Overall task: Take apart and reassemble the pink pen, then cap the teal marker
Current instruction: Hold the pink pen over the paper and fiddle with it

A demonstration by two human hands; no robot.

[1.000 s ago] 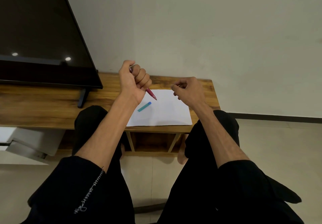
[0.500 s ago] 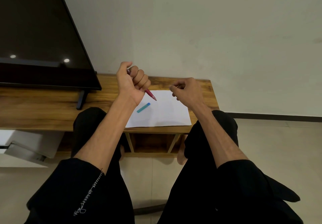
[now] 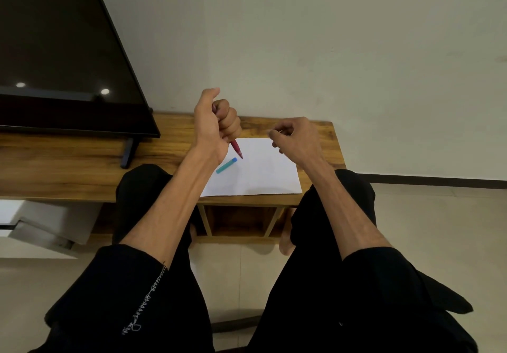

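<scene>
Two hands: raised over white paper sheet [image 3: 255,171] on wooden table [image 3: 68,166].
Left hand [image 3: 216,122]: fisted round pink pen [image 3: 236,149], tip down, steadying the barrel.
Right hand [image 3: 297,140]: fingertips pinched; contents too small to tell.
Teal marker [image 3: 226,165]: parked on sheet for later.

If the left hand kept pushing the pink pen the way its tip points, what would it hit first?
Probably the white paper just past the teal marker. The left hand aims the pink pen down there, though depth is unclear.
</scene>
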